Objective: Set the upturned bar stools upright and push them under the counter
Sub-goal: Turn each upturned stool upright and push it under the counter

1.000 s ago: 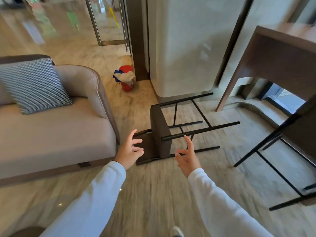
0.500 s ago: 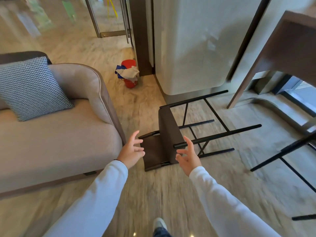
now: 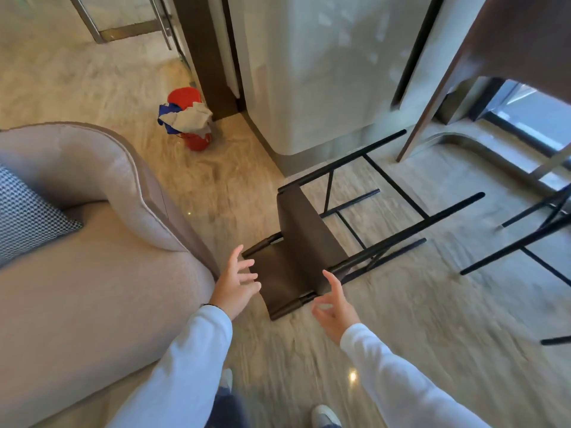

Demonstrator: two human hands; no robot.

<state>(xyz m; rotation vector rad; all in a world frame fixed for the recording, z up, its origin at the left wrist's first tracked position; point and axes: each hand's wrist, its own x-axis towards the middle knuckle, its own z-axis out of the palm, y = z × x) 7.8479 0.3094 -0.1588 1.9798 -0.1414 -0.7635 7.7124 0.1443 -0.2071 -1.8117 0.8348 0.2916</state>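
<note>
A brown bar stool (image 3: pixel 301 242) with thin black legs lies on its side on the marble floor, legs pointing right toward the counter (image 3: pixel 525 41). My left hand (image 3: pixel 236 284) hovers open just left of the stool's backrest, fingers spread, close to it without gripping. On the near side of the seat, my right hand (image 3: pixel 335 307) is open too, one finger raised by a black leg. A second stool (image 3: pixel 531 236) shows only its black legs at the right edge.
A beige sofa (image 3: pixel 92 273) with a checked cushion (image 3: pixel 27 217) stands close on the left. A red bucket (image 3: pixel 193 118) with cloths sits by a dark pillar. A pale rounded counter base (image 3: pixel 324 88) rises behind the stool. My shoes show at the bottom.
I have stepped closer to the fallen stool, and both hands have come nearer to its seat and backrest. The stool itself has not moved.
</note>
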